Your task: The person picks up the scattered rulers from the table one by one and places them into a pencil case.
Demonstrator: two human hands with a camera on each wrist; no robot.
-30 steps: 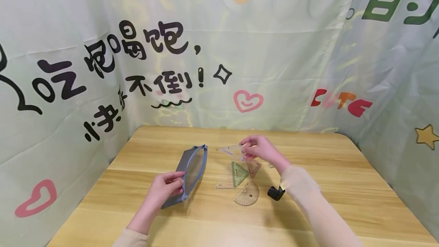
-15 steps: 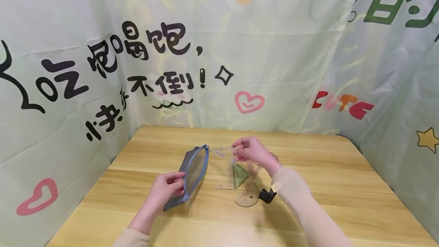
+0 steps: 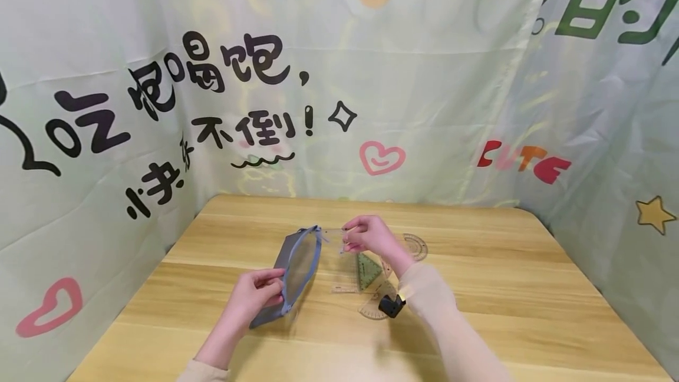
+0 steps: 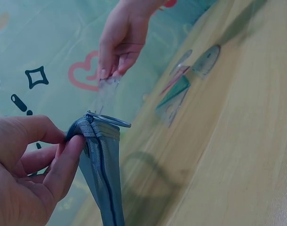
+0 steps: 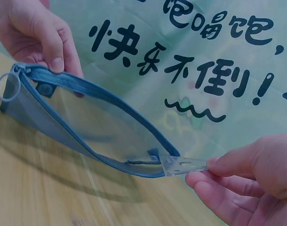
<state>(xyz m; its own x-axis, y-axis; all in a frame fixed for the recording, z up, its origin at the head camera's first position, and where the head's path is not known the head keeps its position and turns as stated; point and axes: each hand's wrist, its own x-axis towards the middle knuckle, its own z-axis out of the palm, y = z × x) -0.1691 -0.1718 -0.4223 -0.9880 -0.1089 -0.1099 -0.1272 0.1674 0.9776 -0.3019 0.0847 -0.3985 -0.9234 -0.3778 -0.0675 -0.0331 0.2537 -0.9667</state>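
My left hand (image 3: pixel 257 290) grips the near edge of a blue zip pencil pouch (image 3: pixel 301 267), thumb and fingers pinching its rim. The zip is undone and the mouth gapes, as the right wrist view shows; a ring pull (image 5: pixel 10 87) hangs at the near end. Between thumb and fingers, my right hand (image 3: pixel 371 234) pinches a clear set square (image 5: pixel 183 165). Its far end overlaps the pouch's rim at the mouth's far end in that view. A green set square (image 3: pixel 368 271) lies on the table below the right hand.
Around the green one on the wooden table (image 3: pixel 504 311) lie a clear set square (image 3: pixel 345 289), a pink set square (image 3: pixel 386 267) and a protractor (image 3: pixel 371 309). Another protractor (image 3: pixel 418 246) lies beyond the right forearm. A printed curtain (image 3: pixel 451 105) closes off the back and sides.
My right hand has moved left with the clear set square, from over the other rulers to the pouch's mouth. The left hand and pouch have stayed nearly still.
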